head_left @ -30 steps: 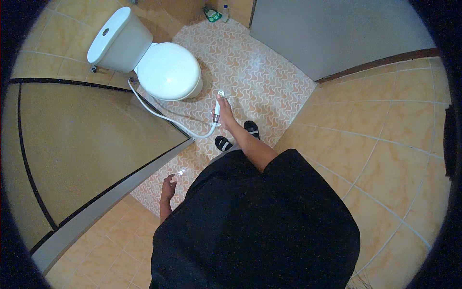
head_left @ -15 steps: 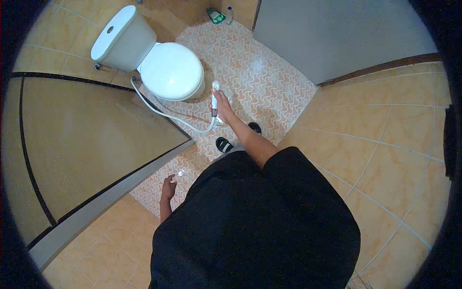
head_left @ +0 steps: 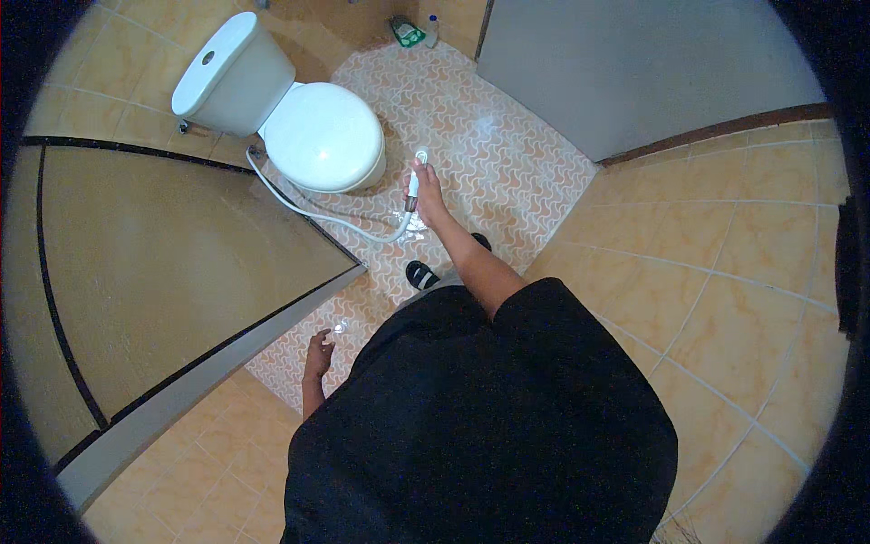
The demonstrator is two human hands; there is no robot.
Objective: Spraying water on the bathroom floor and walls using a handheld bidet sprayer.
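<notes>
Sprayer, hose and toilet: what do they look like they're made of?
Sprayer: probably glossy plastic, going by its smooth, bright white body. Hose: likely flexible plastic, white and smoothly curving. Toilet: seemingly glazed ceramic, judging by its shine; the lid could be plastic.

Toilet [head_left: 324,136] ahead on the left, sprayer [head_left: 413,187] to its right in the right hand [head_left: 430,193].
The hose [head_left: 349,227] runs from the sprayer, before the toilet, to the toilet's left. A partition [head_left: 181,272] stands left, a wall [head_left: 707,236] right, the floor [head_left: 507,181] between. Beyond the toilet, rightward, is a pouch [head_left: 408,34], a bottle [head_left: 432,34] just right of it. The left hand [head_left: 318,354] is behind the sprayer, left of the body.
</notes>
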